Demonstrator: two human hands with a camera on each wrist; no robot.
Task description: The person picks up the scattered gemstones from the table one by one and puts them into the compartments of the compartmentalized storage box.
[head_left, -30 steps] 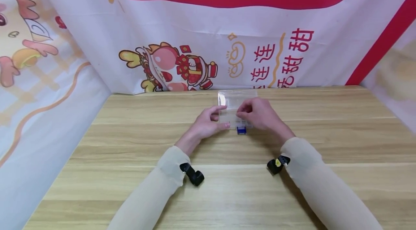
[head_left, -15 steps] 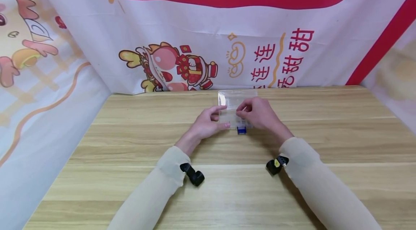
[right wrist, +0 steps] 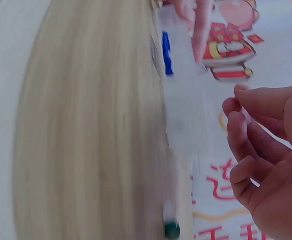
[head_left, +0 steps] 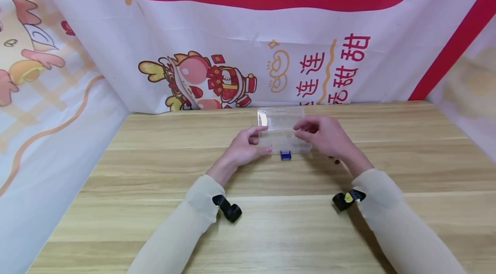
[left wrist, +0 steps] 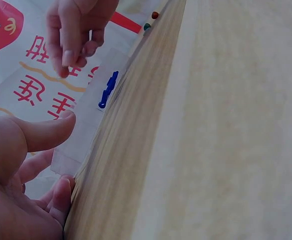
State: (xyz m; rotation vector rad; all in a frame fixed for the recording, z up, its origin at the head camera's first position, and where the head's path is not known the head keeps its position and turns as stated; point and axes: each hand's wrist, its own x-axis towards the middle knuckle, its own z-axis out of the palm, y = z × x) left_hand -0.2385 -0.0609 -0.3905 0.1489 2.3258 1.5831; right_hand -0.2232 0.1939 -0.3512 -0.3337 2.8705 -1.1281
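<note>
A clear plastic box [head_left: 276, 138] stands at the back of the table with its lid raised. On its front edge is a blue latch [head_left: 286, 155]. My left hand [head_left: 246, 147] grips the box's left end, thumb at the front edge and fingers behind. Over the right end of the box is my right hand [head_left: 327, 135], its fingers loosely bent, with nothing visible between them. Just right of the box lie small beads: a red one [left wrist: 155, 15] and a green one [left wrist: 146, 27]. A tiny speck shows inside the box, too small to identify.
The wooden table [head_left: 255, 231] runs back to a printed cloth [head_left: 232, 29] hanging right behind the box. Similar cloth closes off the left and right sides. Each wrist wears a black camera on a strap.
My right hand has moved right from above the middle of the box, and its fingertips have parted. The beads beside the box have come into sight. My left hand keeps its place.
</note>
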